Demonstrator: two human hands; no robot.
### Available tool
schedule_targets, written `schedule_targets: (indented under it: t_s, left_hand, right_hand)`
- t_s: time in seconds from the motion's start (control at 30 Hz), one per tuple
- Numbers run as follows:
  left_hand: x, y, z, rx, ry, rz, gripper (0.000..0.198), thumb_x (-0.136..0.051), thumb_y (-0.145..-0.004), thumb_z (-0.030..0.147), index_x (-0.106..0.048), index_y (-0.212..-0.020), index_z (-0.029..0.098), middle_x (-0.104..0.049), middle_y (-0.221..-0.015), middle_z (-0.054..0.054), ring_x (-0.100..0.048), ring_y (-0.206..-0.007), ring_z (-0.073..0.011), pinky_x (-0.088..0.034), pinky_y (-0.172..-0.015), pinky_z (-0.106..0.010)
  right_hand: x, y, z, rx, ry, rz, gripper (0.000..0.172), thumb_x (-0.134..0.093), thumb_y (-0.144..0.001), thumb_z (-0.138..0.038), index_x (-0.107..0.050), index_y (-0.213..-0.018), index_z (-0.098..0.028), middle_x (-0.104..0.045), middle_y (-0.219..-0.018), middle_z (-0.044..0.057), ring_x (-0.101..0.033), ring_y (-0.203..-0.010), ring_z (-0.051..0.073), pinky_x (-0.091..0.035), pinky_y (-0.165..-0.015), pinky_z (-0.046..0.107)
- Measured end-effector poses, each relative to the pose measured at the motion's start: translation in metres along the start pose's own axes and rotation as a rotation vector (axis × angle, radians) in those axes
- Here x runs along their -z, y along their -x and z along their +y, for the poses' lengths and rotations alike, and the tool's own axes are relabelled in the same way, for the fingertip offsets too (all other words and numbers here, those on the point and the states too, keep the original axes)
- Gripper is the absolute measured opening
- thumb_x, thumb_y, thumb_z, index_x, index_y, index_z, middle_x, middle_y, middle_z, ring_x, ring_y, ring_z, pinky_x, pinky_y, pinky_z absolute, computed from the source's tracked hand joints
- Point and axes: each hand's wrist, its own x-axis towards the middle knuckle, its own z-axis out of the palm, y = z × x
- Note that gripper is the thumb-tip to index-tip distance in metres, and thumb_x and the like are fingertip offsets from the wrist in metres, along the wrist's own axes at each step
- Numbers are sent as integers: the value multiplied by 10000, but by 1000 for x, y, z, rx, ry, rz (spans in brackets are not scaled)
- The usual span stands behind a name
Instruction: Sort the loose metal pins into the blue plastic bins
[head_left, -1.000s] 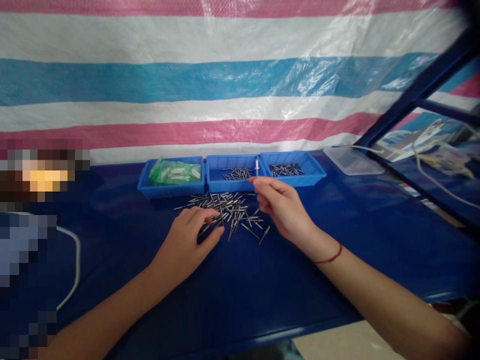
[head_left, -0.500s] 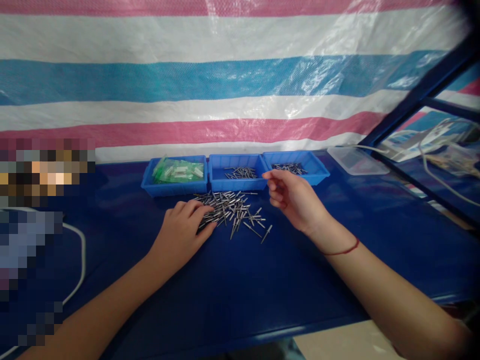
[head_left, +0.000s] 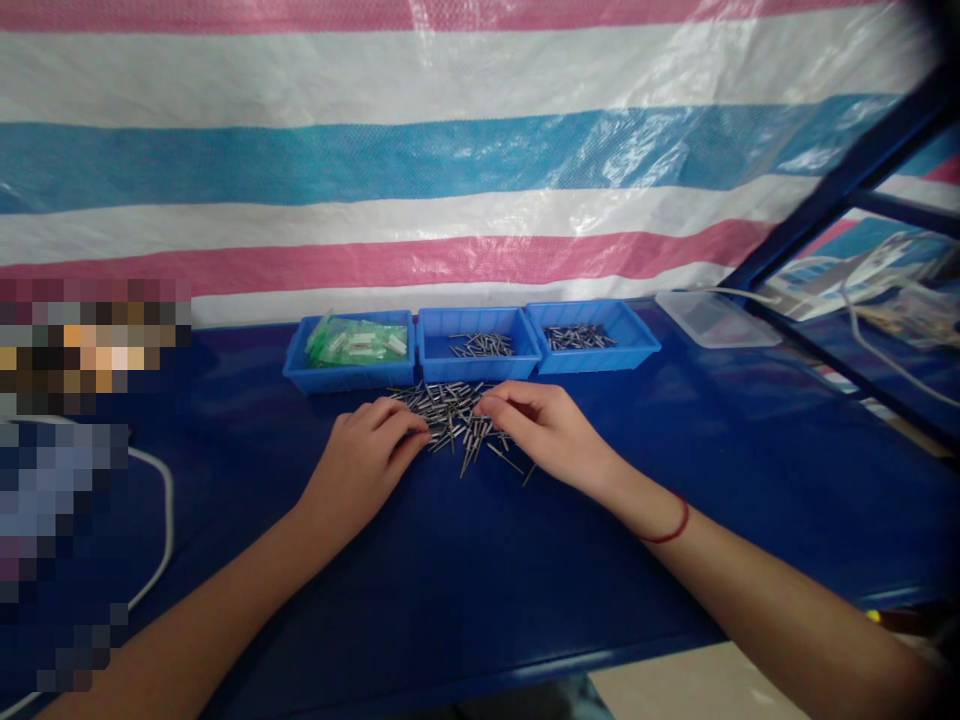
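Note:
A loose pile of small metal pins (head_left: 450,408) lies on the blue table (head_left: 480,590), in front of three blue trays. My left hand (head_left: 364,462) rests at the pile's left edge, fingers bent together on some pins. My right hand (head_left: 541,428) is on the pile's right side, with its fingertips pinched down among the pins. The left tray (head_left: 346,376) holds green plastic bags. The middle tray (head_left: 474,368) and the right tray (head_left: 600,358) each hold a few pins.
A clear plastic container (head_left: 712,320) sits at the back right beside a dark blue frame bar (head_left: 832,185). A white cable (head_left: 159,520) curves along the table's left side. A striped tarp (head_left: 450,160) closes off the back.
My right hand held a pin upright near the trays, moved over the right tray, then came back down onto the pile. My left hand stayed on the pile's left edge.

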Motion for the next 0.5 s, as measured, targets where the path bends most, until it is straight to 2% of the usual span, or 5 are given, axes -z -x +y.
schedule_targets:
  t_s: [0.17, 0.3, 0.4, 0.5]
  left_hand:
    - [1, 0, -1, -20, 78, 46, 134, -530, -910, 266, -652, -907, 211, -645, -942, -27, -600, -878, -180, -440, -806, -321]
    - [8, 2, 9, -20, 267, 184, 107, -557, -893, 249, -655, -887, 205, -636, -928, -29, -610, -890, -157, -475, -821, -274]
    - [12, 5, 19, 13, 474, 233, 50, -604, -861, 238, -640, -864, 204, -640, -885, -14, -625, -836, -139, -496, -780, -249]
    - [8, 7, 24, 91, 670, 226, 60, -629, -843, 250, -619, -873, 200, -637, -859, -2, -639, -788, -130, -508, -731, -233]
  right_hand:
    - [-3, 3, -1, 148, 164, -62, 237, -497, -892, -258, -641, -723, -178, -607, -710, 24, -523, -636, 132, -394, -594, 259]
    - [-7, 6, -1, 227, 243, -88, 133, -561, -859, -229, -672, -914, -179, -618, -752, 24, -526, -626, 121, -417, -612, 253]
    - [-12, 9, -2, 294, 229, -92, 259, -638, -820, -248, -652, -1069, -176, -621, -840, 36, -520, -637, 113, -438, -633, 253]
    - [-14, 11, -5, 319, 138, -105, 159, -602, -855, -228, -675, -985, -174, -619, -838, 40, -530, -645, 107, -438, -600, 233]
